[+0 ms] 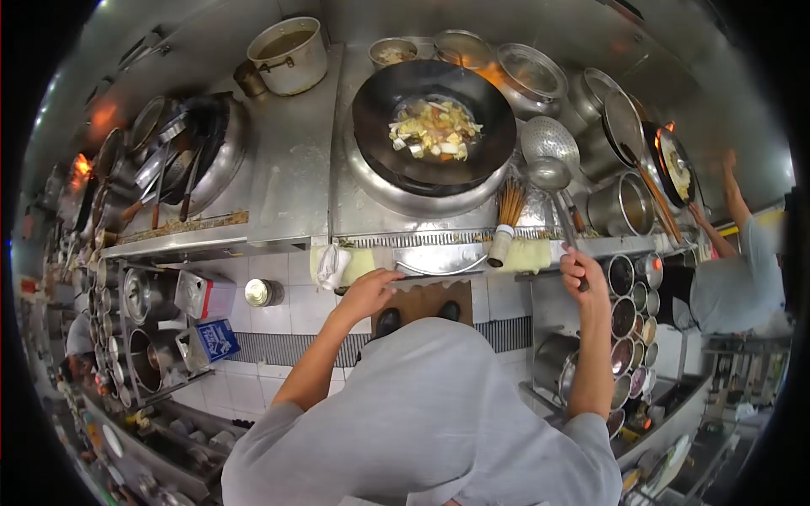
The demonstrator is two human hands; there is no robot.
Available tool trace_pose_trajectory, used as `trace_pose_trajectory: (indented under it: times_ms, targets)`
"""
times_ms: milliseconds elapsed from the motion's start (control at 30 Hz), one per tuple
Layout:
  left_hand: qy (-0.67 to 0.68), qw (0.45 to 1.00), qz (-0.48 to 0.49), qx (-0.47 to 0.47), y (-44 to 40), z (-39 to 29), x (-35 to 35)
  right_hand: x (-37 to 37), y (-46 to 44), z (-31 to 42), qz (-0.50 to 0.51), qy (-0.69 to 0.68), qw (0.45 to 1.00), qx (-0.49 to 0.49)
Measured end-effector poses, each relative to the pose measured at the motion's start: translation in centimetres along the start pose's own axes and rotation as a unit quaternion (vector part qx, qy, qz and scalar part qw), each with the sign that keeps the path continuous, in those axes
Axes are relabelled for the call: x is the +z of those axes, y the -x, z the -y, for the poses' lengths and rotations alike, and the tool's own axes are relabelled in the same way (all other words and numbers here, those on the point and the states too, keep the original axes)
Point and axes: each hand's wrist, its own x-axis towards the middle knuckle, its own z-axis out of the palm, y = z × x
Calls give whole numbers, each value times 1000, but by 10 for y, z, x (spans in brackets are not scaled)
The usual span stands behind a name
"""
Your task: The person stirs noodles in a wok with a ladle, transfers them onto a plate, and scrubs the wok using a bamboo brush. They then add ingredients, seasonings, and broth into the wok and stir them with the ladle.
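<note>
A black wok (375, 114) sits on the round metal burner ring (371, 181), with chopped pale and orange food (434, 129) in its middle. My right hand (584, 277) is wrapped round the handle of a metal ladle (549, 174), whose bowl lies beside a perforated strainer (549, 142) right of the wok. My left hand (374, 291) is at the counter's front edge, near a crumpled white cloth (334, 266), its fingers partly bent and apart, holding nothing. Between wok and ladle stands a bamboo brush (506, 221), bristles up.
A large pot (288, 57) stands at the back left. More woks and utensils (181, 160) lie on the left burner. At the right, a person (734, 274) reaches toward another wok (673, 165) with flames behind it. Shelved containers (622, 312) stand below.
</note>
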Motion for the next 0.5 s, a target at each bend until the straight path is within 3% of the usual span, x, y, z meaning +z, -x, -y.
trace_pose_trajectory:
  times_ms: [67, 233, 333, 467, 500]
  targets:
    - [-5, 998, 68, 15, 0, 4, 2, 17, 25, -33, -6, -18, 1000, 10]
    - [-25, 993, 109, 43, 10, 22, 14, 75, 86, -99, -36, -37, 998, 42]
    - [-16, 996, 84, 26, -5, 22, 10, 110, 119, -116, -36, -42, 997, 47]
    - [-39, 994, -94, 38, -73, 38, 5, 135, 148, -134, -24, -25, 997, 69]
    - [-62, 994, -84, 14, -93, 45, 10, 139, 153, -139, -34, -2, 996, 80]
